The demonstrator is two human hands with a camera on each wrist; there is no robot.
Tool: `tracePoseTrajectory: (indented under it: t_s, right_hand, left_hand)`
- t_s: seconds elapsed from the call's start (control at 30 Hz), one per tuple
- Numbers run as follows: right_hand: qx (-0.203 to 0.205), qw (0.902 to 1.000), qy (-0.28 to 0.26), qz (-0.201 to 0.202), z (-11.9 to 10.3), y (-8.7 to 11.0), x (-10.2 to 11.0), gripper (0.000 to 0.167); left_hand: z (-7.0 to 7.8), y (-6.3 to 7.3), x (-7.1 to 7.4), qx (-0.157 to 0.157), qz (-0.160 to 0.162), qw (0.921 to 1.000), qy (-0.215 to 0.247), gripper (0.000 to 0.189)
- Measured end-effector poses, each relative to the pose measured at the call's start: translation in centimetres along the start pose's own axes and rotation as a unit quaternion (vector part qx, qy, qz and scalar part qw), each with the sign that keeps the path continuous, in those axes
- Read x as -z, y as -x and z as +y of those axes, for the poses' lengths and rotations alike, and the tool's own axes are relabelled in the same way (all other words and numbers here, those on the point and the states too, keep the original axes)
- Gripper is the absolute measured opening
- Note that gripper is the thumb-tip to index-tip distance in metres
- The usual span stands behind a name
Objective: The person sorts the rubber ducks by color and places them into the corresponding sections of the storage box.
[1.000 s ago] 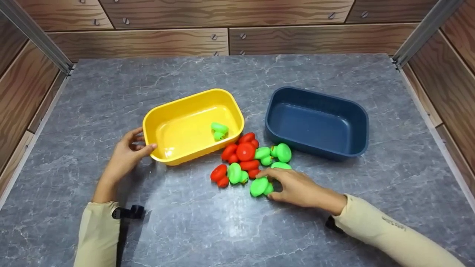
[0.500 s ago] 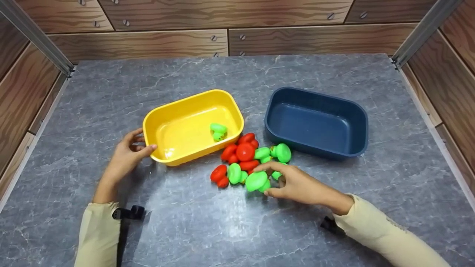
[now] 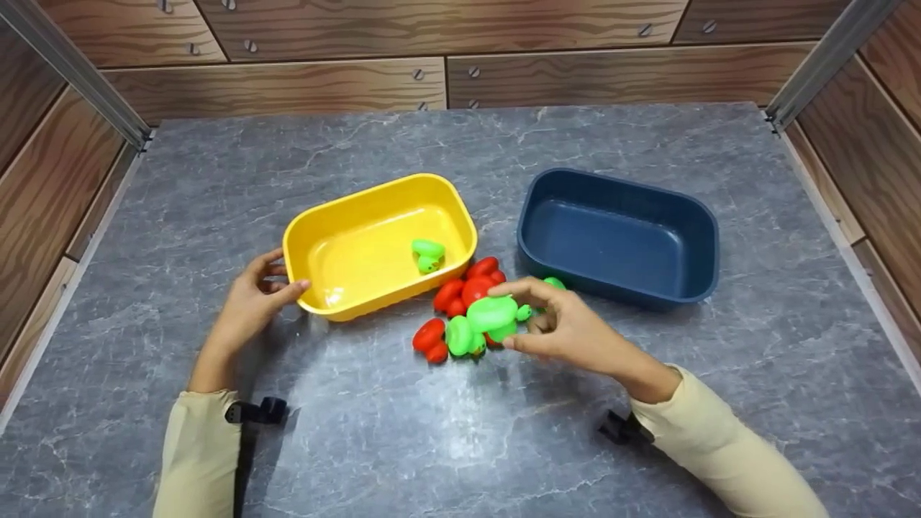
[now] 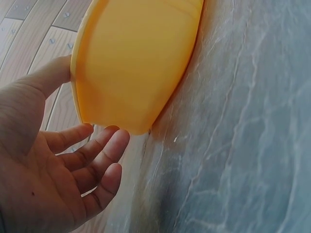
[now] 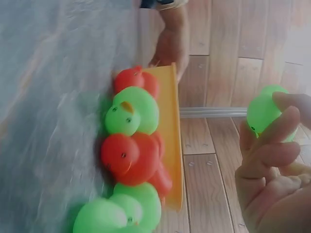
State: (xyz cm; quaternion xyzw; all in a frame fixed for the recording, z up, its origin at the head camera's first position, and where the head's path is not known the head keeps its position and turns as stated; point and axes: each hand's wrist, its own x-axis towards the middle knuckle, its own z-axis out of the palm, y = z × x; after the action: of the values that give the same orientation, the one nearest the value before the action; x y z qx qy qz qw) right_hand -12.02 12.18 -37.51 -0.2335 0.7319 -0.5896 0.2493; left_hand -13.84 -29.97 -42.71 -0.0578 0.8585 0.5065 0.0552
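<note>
In the head view my right hand [image 3: 579, 334] pinches a green rubber duck [image 3: 491, 314] between thumb and fingers, raised over the duck pile. The right wrist view shows this green rubber duck [image 5: 265, 114] held at the fingertips. My left hand [image 3: 252, 302] holds the left end of a yellow tub [image 3: 345, 309], thumb at the rim and fingers against the outside wall. One green duck [image 3: 428, 253] lies inside the tub. Red ducks [image 3: 429, 337] and green ducks [image 3: 459, 336] crowd together by the tub's front right corner; the right hand and held duck partly hide them.
A dark blue tub [image 3: 611, 248] with nothing in it stands right of the yellow one. Both rest on a grey marbled tabletop [image 3: 403, 432]. Wood-patterned walls [image 3: 273, 90] enclose the back and sides, with metal posts [image 3: 93, 79] at the corners.
The right hand has lifted the green rubber duck off the table and carried it up and slightly left over the pile. The left hand stays at the yellow tub.
</note>
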Motion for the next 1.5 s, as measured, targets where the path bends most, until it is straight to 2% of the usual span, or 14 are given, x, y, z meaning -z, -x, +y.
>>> tracePoseTrajectory:
  t_s: [0.13,0.4,0.53,0.7,0.97,1.23,1.5]
  right_hand:
    - [-0.008,0.999,-0.041,0.014,-0.5,-0.8,-0.3,0.055]
    - [0.002,0.9956,-0.08,0.049,-2.6,-3.3,-1.6,0.056]
    - [0.014,0.9919,-0.115,0.052,-3.4,-4.7,-2.4,0.056]
    - [0.037,0.9893,-0.129,0.057,-4.3,-6.3,-3.3,0.054]
    - [0.043,0.9883,-0.128,0.071,-5.2,-8.9,-4.2,0.051]
    - [0.023,0.9886,-0.124,0.082,-5.3,-11.1,-4.8,0.051]
    - [-0.006,0.989,-0.096,0.112,-4.9,-13.1,-4.7,0.051]
  left_hand:
    - [-0.1,-0.2,-0.2,0.0,-0.001,1.0,0.004,0.078]
    - [0.0,-0.1,-0.2,0.004,0.005,1.0,0.008,0.077]
    - [0.0,0.0,-0.1,0.001,0.003,1.0,0.004,0.076]
    - [0.0,0.0,-0.2,0.001,0.004,1.0,0.001,0.077]
    - [0.1,0.0,-0.1,0.005,0.004,1.0,-0.001,0.077]
    - [0.1,0.1,0.0,0.009,0.0,1.0,-0.002,0.078]
    - [0.2,0.1,0.0,0.008,0.002,0.9999,-0.015,0.078]
